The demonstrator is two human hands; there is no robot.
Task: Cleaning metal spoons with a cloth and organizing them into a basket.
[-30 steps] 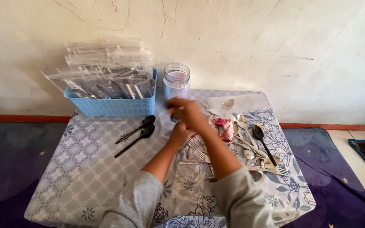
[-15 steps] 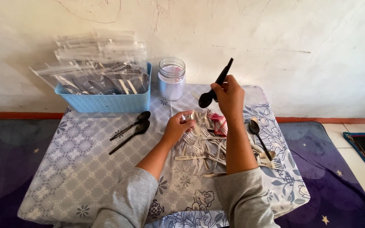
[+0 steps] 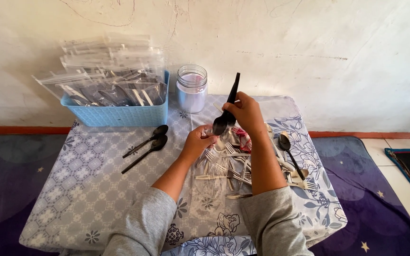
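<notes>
My right hand (image 3: 244,112) holds a black plastic spoon (image 3: 227,108) bowl-down, its handle pointing up. My left hand (image 3: 199,141) pinches the top edge of a clear plastic bag (image 3: 213,178) that lies on the table over several silver forks. The spoon's bowl hangs just above my left hand's fingers at the bag's mouth.
Two black spoons (image 3: 145,147) lie to the left on the patterned tablecloth (image 3: 91,189). A blue basket (image 3: 119,114) stuffed with clear bags stands at the back left, a glass jar (image 3: 191,87) next to it. Loose metal cutlery (image 3: 293,163) and a red checked cloth (image 3: 244,138) lie right.
My right hand has lifted a black spoon from the pile, raised it, then swung it bowl-down towards my left hand at the bag's mouth. The left hand stays on the bag.
</notes>
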